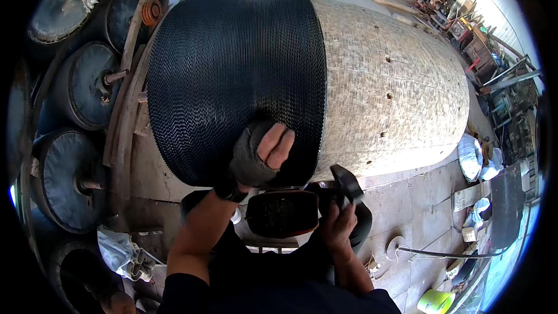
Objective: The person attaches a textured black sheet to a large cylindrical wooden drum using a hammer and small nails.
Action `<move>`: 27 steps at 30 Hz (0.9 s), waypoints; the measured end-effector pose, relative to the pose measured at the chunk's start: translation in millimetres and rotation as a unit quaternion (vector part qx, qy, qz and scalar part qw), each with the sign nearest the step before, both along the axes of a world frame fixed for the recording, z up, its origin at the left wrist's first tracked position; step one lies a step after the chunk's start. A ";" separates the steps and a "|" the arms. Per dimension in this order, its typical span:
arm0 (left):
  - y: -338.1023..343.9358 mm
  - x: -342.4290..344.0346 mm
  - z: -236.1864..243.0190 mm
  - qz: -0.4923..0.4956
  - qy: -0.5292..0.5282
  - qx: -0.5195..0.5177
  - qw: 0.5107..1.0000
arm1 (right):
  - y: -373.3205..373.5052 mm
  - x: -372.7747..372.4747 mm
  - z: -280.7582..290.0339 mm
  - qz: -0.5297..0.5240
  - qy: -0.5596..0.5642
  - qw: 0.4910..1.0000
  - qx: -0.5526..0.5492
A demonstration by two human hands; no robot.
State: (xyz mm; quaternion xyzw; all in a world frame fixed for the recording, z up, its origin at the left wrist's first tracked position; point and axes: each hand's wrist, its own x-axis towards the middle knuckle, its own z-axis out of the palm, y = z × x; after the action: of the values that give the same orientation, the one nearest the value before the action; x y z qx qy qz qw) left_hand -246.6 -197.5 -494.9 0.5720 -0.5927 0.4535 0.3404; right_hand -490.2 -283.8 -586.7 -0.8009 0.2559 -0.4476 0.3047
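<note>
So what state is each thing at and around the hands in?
Left hand: partly gloved, over the black covering; grip unclear.
Right hand: closed around the hammer.
Hammer: held, slightly blurred.
Black covering: wrapped over the drum's left part.
Drum: lying on its side, right part uncovered.
Container: open, dark contents inside.

Gloved left hand (256,154) at black ridged roll (238,64); right hand (338,227) grips hammer (347,184).

The black covering (232,70) looks glossy and ridged, the pale drum (401,90) matt and rough, the glove (247,152) cloth, the hammer (347,185) metal.
</note>
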 end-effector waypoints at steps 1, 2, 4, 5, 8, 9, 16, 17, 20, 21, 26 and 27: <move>-1.3 6.4 4.0 0.010 -0.032 -0.006 0.999 | -0.5 1.4 3.8 0.003 -0.039 0.998 -0.047; -1.3 8.3 1.7 0.011 -0.036 -0.001 0.999 | -0.4 3.4 14.7 0.005 0.003 1.000 -0.007; -3.0 10.8 -3.7 0.022 -0.029 -0.005 0.999 | -6.9 16.2 -0.5 -0.053 0.113 0.991 0.040; -4.4 12.4 -3.2 0.027 -0.028 -0.007 0.999 | -12.3 20.4 -3.9 -0.044 0.132 0.989 0.052; -8.4 9.0 4.5 -0.002 -0.024 -0.003 1.000 | -3.7 8.1 -0.4 -0.041 0.049 0.994 0.091; -8.2 8.2 6.1 0.010 -0.019 0.000 1.000 | -4.4 8.8 0.2 -0.040 0.052 0.995 0.071; -13.1 10.5 12.3 0.041 -0.032 -0.001 0.999 | -3.7 6.5 4.5 0.023 0.048 0.997 0.055; -12.1 8.3 13.5 0.037 -0.030 0.005 0.999 | -1.6 2.4 10.8 0.043 0.016 0.998 0.053; -3.6 11.6 13.4 0.058 -0.006 0.043 0.997 | -8.5 7.4 18.3 0.044 -0.010 0.994 -0.097; -1.1 13.4 12.1 0.061 0.005 0.054 0.997 | -12.8 8.9 8.2 0.053 0.024 0.995 -0.076; -9.4 9.0 17.6 0.114 -0.047 0.032 0.992 | -3.9 -4.2 -42.1 -0.016 0.070 0.995 0.075; -9.2 10.4 16.3 0.112 -0.031 0.036 0.993 | 0.2 -9.2 -42.5 -0.007 0.073 0.993 0.090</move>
State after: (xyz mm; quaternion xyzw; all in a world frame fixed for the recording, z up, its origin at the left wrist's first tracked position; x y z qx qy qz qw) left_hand -236.1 -206.7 -478.6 0.6323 -0.5511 0.4847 0.2481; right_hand -499.5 -283.6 -629.2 -0.7990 0.3227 -0.3648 0.3528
